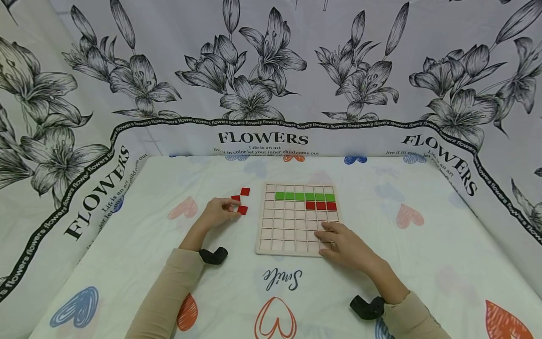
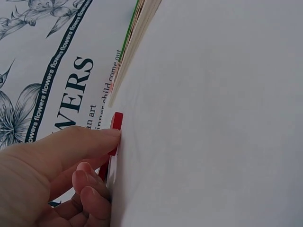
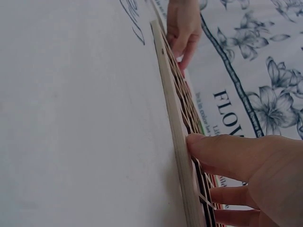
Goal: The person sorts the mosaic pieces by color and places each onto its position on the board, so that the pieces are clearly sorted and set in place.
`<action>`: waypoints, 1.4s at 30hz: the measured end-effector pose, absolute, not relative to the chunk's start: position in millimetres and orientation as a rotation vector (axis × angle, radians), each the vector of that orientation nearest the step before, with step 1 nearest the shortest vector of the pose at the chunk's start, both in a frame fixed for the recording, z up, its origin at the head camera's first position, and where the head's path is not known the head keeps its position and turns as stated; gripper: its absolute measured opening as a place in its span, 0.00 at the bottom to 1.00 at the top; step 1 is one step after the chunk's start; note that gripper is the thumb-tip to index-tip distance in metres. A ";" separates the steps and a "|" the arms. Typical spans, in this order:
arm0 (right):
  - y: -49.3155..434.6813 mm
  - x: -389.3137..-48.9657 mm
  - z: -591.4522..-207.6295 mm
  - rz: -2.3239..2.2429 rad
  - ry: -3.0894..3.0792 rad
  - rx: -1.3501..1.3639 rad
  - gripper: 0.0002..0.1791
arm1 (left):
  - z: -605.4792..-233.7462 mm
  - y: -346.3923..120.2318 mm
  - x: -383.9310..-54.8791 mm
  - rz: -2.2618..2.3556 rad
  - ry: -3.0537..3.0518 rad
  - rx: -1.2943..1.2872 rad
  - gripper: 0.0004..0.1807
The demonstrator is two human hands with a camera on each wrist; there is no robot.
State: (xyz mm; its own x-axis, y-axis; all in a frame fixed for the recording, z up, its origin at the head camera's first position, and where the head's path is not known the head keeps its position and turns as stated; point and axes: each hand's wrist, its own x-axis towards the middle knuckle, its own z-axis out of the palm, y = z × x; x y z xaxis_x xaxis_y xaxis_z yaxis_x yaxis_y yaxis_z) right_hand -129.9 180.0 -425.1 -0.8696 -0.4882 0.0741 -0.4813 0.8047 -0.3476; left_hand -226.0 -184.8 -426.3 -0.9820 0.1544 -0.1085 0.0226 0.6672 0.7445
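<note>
My left hand (image 1: 218,213) is at a small red square tile (image 1: 243,210) left of the board, its thumb and index finger pinching the tile close to the cloth. In the left wrist view the thumb tip lies on the red tile (image 2: 117,122), with the other fingers curled behind. Two more red tiles, one at the back (image 1: 245,191) and one by the index finger (image 1: 235,198), lie beside it. A wooden grid board (image 1: 277,234) holds a row of green tiles (image 1: 310,197) and three red tiles (image 1: 321,205). My right hand (image 1: 349,247) rests on the board's near right corner, fingers spread.
A white cloth with printed hearts covers the table, the word Smile (image 1: 282,279) printed in front of the board. Behind and at both sides hangs a flower-printed curtain (image 1: 271,94). Black bands sit at the left wrist (image 1: 213,255) and right wrist (image 1: 367,308).
</note>
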 end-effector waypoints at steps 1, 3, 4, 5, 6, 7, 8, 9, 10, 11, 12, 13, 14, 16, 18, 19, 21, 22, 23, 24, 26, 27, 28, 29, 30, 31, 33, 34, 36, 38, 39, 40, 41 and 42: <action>180.0 -129.9 -425.2 -0.564 2.967 -0.798 0.25 | -426.2 -184.9 -226.2 1.213 2.717 0.139 0.18; 179.9 -129.7 -425.1 -0.565 2.966 -0.799 0.25 | -426.3 -185.1 -226.4 1.208 2.721 0.141 0.17; 179.9 -129.7 -425.0 -0.565 2.967 -0.800 0.25 | -426.5 -185.2 -226.6 1.207 2.722 0.140 0.17; 179.8 -129.7 -424.8 -0.564 2.967 -0.803 0.25 | -426.7 -185.3 -226.7 1.206 2.722 0.135 0.17; 179.8 -129.7 -424.7 -0.562 2.967 -0.803 0.25 | -426.9 -185.2 -226.9 1.210 2.720 0.127 0.17; 179.7 -129.6 -424.5 -0.562 2.967 -0.803 0.25 | -427.1 -185.2 -227.0 1.208 2.722 0.129 0.16; 179.6 -129.5 -424.5 -0.562 2.968 -0.804 0.25 | -427.4 -185.2 -227.1 1.207 2.724 0.128 0.16; 179.5 -129.3 -424.4 -0.562 2.968 -0.803 0.25 | -427.8 -185.3 -227.2 1.204 2.728 0.136 0.16; 179.6 -129.3 -424.5 -0.561 2.969 -0.803 0.25 | -428.3 -185.4 -227.4 1.208 2.730 0.135 0.16; 179.4 -129.1 -424.4 -0.562 2.968 -0.802 0.25 | -428.9 -185.6 -227.7 1.207 2.734 0.137 0.16; 179.5 -128.9 -424.5 -0.562 2.968 -0.799 0.25 | -429.5 -185.9 -227.9 1.207 2.737 0.142 0.16; 179.4 -128.9 -424.8 -0.562 2.969 -0.794 0.25 | -430.3 -186.2 -228.1 1.201 2.741 0.151 0.16; 179.4 -128.9 -425.1 -0.560 2.970 -0.794 0.25 | -431.1 -186.6 -228.4 1.198 2.743 0.150 0.16; 179.3 -128.9 -425.5 -0.562 2.969 -0.792 0.25 | -432.7 -187.0 -228.8 1.196 2.743 0.134 0.16; 179.0 -129.1 -426.1 -0.567 2.967 -0.786 0.25 | -433.6 -187.4 -229.0 1.189 2.746 0.130 0.16; 179.0 -129.3 -426.6 -0.566 2.969 -0.789 0.25 | -434.1 -187.5 -229.1 1.188 2.747 0.125 0.15; 179.0 -129.3 -427.0 -0.575 2.963 -0.780 0.25 | -434.5 -187.4 -229.3 1.193 2.748 0.118 0.15; 179.1 -129.5 -427.3 -0.578 2.961 -0.776 0.25 | -434.6 -187.4 -229.3 1.192 2.751 0.126 0.16; 179.2 -129.6 -427.5 -0.579 2.960 -0.773 0.25 | -434.6 -187.3 -229.2 1.192 2.750 0.119 0.16; 179.4 -129.7 -427.7 -0.575 2.962 -0.780 0.25 | -434.5 -187.2 -229.1 1.194 2.749 0.114 0.16; 179.8 -129.8 -427.8 -0.576 2.960 -0.779 0.26 | -434.3 -187.2 -228.7 1.193 2.748 0.115 0.16; 179.9 -129.8 -427.9 -0.575 2.961 -0.784 0.26 | -434.1 -187.1 -228.4 1.197 2.746 0.113 0.16; 180.1 -129.9 -428.0 -0.573 2.963 -0.789 0.26 | -433.8 -187.0 -228.1 1.201 2.745 0.114 0.16; 180.3 -130.1 -428.2 -0.571 2.964 -0.795 0.26 | -433.3 -186.9 -227.7 1.208 2.743 0.108 0.16; 180.4 -130.3 -428.0 -0.567 2.967 -0.805 0.26 | -432.9 -186.8 -227.5 1.219 2.743 0.111 0.16; 180.3 -130.5 -427.8 -0.569 2.966 -0.806 0.26 | -432.4 -186.5 -227.2 1.226 2.744 0.113 0.16; 180.3 -130.7 -427.4 -0.568 2.965 -0.808 0.26 | -431.3 -185.8 -226.7 1.239 2.743 0.111 0.16; 180.2 -130.8 -427.2 -0.566 2.965 -0.811 0.26 | -430.9 -185.4 -226.6 1.244 2.744 0.113 0.16; 180.1 -130.9 -427.0 -0.562 2.965 -0.807 0.26 | -429.7 -184.4 -226.9 1.251 2.744 0.122 0.16; 180.2 -130.6 -427.0 -0.565 2.962 -0.793 0.26 | -428.6 -182.8 -227.4 1.248 2.747 0.127 0.17; 180.1 -130.6 -426.8 -0.566 2.962 -0.791 0.26 | -428.1 -181.8 -227.6 1.247 2.749 0.128 0.17; 180.1 -130.6 -426.7 -0.569 2.961 -0.788 0.26 | -427.4 -180.7 -227.7 1.249 2.749 0.121 0.17; 180.2 -130.5 -426.8 -0.569 2.960 -0.784 0.25 | -426.7 -179.6 -227.7 1.248 2.749 0.113 0.17; 180.1 -130.4 -426.5 -0.572 2.959 -0.782 0.25 | -426.3 -178.5 -227.6 1.250 2.747 0.101 0.17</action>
